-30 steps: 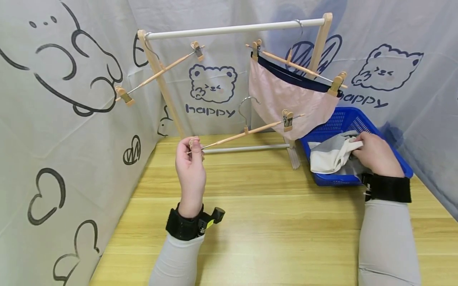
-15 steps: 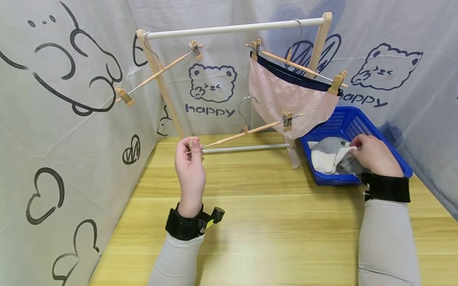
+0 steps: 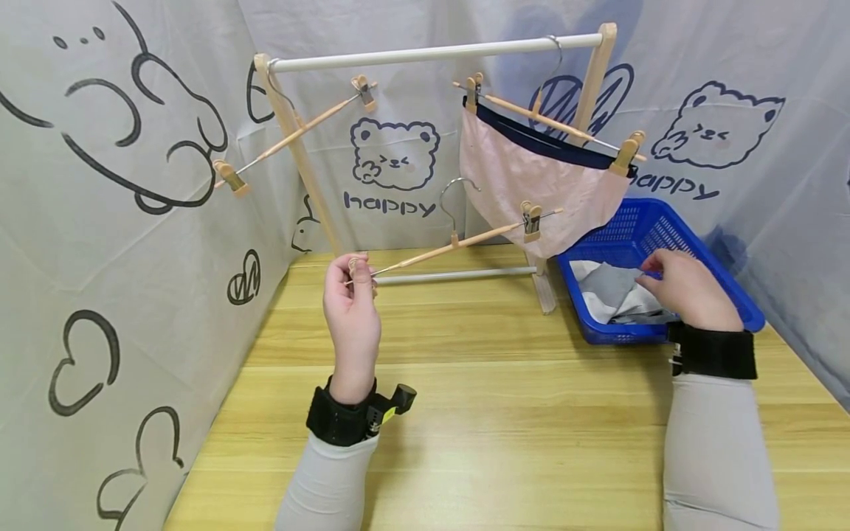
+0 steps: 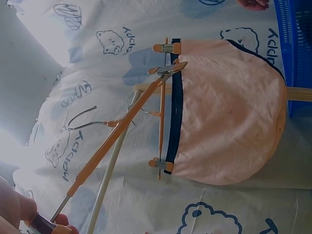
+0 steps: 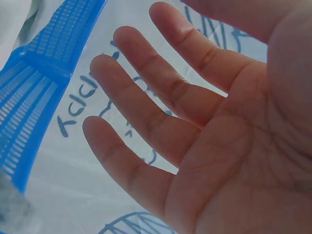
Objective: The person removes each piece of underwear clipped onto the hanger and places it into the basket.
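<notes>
My left hand (image 3: pixel 352 317) pinches the clip at the near end of a wooden clip hanger (image 3: pixel 458 245). That hanger is tilted, its metal hook up and its far clip bare. In the left wrist view the hanger (image 4: pixel 109 139) slants away from the fingers. Over the blue basket (image 3: pixel 620 336) is my right hand (image 3: pixel 693 291), beside grey and white cloth garments (image 3: pixel 607 286). The right wrist view shows the fingers (image 5: pixel 141 117) spread and relaxed with nothing in the palm; the thumb tip is out of that view.
Behind the hands stands a rack with a white rail (image 3: pixel 438 55). Pink briefs (image 3: pixel 551 188) with a navy waistband hang from a clip hanger at its right. At its left end hangs a bare clip hanger (image 3: pixel 305 129). A printed curtain (image 3: pixel 398 221) encloses the wooden table (image 3: pixel 505 413).
The right hand has let go of the white cloth edge it was pinching, and the cloth has dropped flatter into the basket. The left hand and its hanger have barely moved.
</notes>
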Demonstrator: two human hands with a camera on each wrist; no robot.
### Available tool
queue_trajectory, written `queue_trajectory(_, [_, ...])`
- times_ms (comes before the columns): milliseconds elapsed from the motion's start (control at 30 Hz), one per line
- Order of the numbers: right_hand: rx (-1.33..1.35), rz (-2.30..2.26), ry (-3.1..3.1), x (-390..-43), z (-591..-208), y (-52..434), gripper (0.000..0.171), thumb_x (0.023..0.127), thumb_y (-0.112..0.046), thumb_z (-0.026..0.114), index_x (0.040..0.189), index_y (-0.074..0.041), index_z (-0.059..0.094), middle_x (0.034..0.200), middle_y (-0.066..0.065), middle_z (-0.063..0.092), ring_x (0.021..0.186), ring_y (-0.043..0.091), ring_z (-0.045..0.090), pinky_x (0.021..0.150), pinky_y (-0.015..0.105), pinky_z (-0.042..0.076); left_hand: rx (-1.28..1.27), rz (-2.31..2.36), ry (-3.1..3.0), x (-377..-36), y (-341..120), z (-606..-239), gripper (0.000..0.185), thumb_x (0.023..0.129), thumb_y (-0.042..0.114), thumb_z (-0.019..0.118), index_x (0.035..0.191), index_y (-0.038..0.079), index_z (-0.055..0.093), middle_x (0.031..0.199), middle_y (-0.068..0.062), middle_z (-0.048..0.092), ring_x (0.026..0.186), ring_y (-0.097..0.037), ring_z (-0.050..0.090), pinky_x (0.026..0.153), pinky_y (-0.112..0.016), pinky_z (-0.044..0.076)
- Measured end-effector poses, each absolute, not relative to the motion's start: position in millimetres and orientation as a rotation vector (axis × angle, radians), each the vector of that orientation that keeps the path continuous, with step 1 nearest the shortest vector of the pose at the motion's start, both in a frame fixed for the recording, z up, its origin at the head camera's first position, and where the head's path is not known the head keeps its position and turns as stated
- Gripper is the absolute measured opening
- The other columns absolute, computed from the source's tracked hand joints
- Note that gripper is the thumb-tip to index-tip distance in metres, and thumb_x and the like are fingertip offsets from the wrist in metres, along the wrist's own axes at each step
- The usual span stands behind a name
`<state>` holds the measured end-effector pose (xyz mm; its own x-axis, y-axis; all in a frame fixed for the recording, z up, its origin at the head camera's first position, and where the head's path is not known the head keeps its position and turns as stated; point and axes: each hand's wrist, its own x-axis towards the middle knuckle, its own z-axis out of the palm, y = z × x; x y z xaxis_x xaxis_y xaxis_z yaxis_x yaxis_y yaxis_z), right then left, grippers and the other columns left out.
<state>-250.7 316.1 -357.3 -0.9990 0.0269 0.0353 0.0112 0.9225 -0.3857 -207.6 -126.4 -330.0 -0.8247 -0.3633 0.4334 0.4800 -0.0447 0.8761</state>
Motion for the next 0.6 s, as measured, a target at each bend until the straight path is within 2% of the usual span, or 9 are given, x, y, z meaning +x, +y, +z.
queue_trajectory(167, [0.023, 0.607, -2.985, -250, -355, 305, 0.035, 0.105, -0.028, 0.059, 0.115, 0.005, 0.061, 0.115, 0.033, 0.060, 0.103, 0.047, 0.054, 0.086, 0.062, 0.046, -0.120, -1.923, -1.661, -208, -126, -330, 0.014, 0.109, 0.010, 0.049, 0.111, -0.001, 0.057, 0.092, 0.000, 0.057, 0.077, -0.010, 0.050, 0.070, -0.020, 0.042])
queue_trajectory(367, [0.064, 0.602, -2.895, -248, -353, 295, 0.028, 0.104, -0.024, 0.060, 0.111, 0.004, 0.062, 0.109, 0.029, 0.060, 0.098, 0.042, 0.054, 0.082, 0.057, 0.045, -0.120, -1.904, -1.665, -208, -125, -330, 0.019, 0.109, 0.011, 0.050, 0.114, -0.006, 0.056, 0.091, 0.003, 0.057, 0.076, -0.009, 0.050, 0.068, -0.019, 0.041])
queue_trajectory(600, [0.046, 0.638, -2.843, -245, -351, 287, 0.026, 0.105, -0.021, 0.059, 0.112, 0.003, 0.061, 0.111, 0.028, 0.059, 0.098, 0.042, 0.053, 0.084, 0.058, 0.045, -0.121, -1.877, -1.657, -210, -125, -332, 0.022, 0.109, 0.012, 0.050, 0.115, -0.008, 0.056, 0.091, 0.001, 0.057, 0.075, -0.011, 0.049, 0.067, -0.020, 0.040])
